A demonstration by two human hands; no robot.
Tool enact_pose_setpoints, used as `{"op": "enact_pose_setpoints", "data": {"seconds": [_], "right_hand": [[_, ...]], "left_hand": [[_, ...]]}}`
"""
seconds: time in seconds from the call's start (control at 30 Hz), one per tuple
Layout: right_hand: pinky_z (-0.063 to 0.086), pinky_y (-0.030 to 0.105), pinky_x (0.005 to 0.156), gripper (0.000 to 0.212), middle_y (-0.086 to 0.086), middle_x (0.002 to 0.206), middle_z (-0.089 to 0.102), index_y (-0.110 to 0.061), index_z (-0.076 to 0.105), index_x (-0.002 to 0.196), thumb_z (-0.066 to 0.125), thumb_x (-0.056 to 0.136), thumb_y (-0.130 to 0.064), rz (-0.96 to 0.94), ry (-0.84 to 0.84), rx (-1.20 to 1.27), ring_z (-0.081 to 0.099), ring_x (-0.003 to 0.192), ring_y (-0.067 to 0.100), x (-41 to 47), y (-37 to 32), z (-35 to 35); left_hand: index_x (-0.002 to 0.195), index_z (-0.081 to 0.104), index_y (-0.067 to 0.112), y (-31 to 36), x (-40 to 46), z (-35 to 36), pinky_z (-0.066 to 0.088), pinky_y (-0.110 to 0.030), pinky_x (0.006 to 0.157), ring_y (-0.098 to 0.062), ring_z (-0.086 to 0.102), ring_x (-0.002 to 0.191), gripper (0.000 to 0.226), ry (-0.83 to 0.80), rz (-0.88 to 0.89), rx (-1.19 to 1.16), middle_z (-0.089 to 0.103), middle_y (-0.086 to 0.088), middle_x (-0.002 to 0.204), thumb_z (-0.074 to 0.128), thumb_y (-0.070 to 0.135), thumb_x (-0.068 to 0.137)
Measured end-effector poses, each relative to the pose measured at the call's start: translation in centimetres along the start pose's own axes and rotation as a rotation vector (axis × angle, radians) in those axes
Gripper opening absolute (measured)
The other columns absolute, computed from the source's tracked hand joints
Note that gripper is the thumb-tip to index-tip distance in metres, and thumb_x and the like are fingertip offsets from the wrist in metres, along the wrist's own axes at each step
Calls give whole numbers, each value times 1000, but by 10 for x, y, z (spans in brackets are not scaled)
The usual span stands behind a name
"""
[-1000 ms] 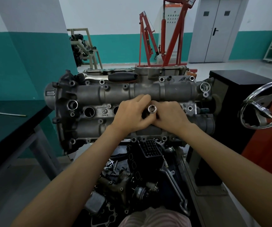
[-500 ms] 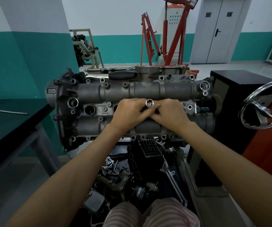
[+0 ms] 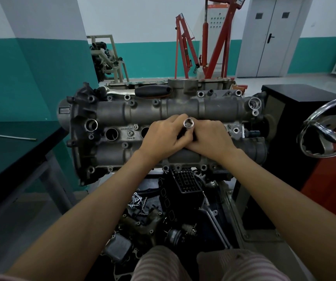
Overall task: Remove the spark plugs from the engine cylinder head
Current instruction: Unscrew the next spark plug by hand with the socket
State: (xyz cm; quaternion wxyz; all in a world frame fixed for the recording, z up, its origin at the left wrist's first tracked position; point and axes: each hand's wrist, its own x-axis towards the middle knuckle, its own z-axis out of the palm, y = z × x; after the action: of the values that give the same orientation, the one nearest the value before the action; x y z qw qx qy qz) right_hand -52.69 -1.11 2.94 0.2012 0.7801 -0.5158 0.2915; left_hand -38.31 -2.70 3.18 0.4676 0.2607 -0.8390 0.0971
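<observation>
1. A workshop with walls (image 3: 33,78) painted teal below and white above; a grey double door (image 3: 272,35) stands at the back right.
2. A red hoist (image 3: 209,43) stands against the back wall, and a beige frame (image 3: 110,55) with machinery in it stands to its left.
3. A dark worktop (image 3: 11,151) runs along the left edge, with a thin bent rod (image 3: 7,136) lying on it.
4. The head (image 3: 122,116), a grey casting, sits crosswise in the middle of the view on a stand (image 3: 242,220), with open round wells (image 3: 111,134) along its centre row.
5. A black-handled tool (image 3: 153,90) lies along the far edge of the head.
6. Both hands meet over the centre row, right of the open wells.
7. The left hand (image 3: 163,136) has its fingers curled round a socket (image 3: 188,123), whose shiny open end points up toward the camera.
8. The right hand (image 3: 211,138) wraps the same socket from the other side, touching the left hand.
9. The socket's lower end is hidden by the fingers, so no plug can be seen.
10. A chrome wheel (image 3: 325,128) juts in at the right, in front of a black cabinet (image 3: 296,110).
11. Below the head lies a heap of dark parts (image 3: 163,209), among them a black grille (image 3: 187,179).
12. Striped trousers (image 3: 163,264) show at the bottom edge.
</observation>
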Motion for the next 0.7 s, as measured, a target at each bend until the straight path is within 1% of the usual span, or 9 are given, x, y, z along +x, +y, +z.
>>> {"op": "enact_pose_setpoints", "data": {"seconds": [0.1,0.17,0.27,0.33,0.37,0.43,0.53,0.63,0.7], "right_hand": [[28,28,52,39,7,71,66,-9,57,89,53,84,-47,18,16,-6,62,67,27,-2,0,1],[28,28,53,40,6,70,66,-9,62,84,55,82,-49,29,17,-3,62,68,27,-3,0,1],[28,29,56,35,10,71,67,-10,67,77,56,84,-42,40,-1,9,61,71,31,-2,1,-1],[28,30,57,32,15,73,67,-6,65,75,55,87,-35,23,-37,3,60,71,36,0,1,-2],[28,31,57,30,16,74,66,-6,64,76,54,87,-32,10,-51,0,60,72,37,1,1,-1],[29,31,57,27,14,78,67,-6,62,85,52,86,-31,-12,-58,-3,60,74,36,1,1,1],[28,30,55,33,9,79,67,-8,57,96,49,83,-37,-21,-25,-7,62,72,32,1,2,2],[25,28,51,36,7,70,64,-8,53,94,49,82,-42,-23,-18,23,61,64,29,1,1,1],[28,27,52,41,5,69,65,-10,57,95,48,81,-47,-18,-30,18,62,65,26,1,1,1]], "left_hand": [[68,57,2,-3,-1,2,41,-33,44,-31,56,51,37,17,6,29,60,-10,61,47,31,88],[65,58,2,-5,-2,2,43,-34,42,-29,57,50,39,36,25,32,60,-10,58,51,33,87],[60,58,4,-5,-2,1,40,-31,42,-27,55,48,38,68,45,14,59,-8,55,55,32,86],[61,58,3,-5,-2,1,42,-35,43,-27,55,49,41,64,33,15,59,-8,55,53,35,87],[62,58,2,-5,-2,0,42,-36,44,-26,55,50,43,55,24,15,59,-7,56,51,36,87],[65,55,3,-4,-3,0,40,-33,44,-25,54,50,39,39,27,7,57,-5,58,49,35,86],[69,50,5,0,-3,-1,37,-30,42,-26,49,47,31,13,23,25,54,-5,60,46,31,85],[71,50,5,1,-3,0,33,-27,43,-28,50,46,27,26,-2,53,55,-6,61,45,27,85],[69,52,6,-1,-3,1,30,-24,46,-27,52,46,28,42,-6,77,57,-7,59,49,27,87]]}}
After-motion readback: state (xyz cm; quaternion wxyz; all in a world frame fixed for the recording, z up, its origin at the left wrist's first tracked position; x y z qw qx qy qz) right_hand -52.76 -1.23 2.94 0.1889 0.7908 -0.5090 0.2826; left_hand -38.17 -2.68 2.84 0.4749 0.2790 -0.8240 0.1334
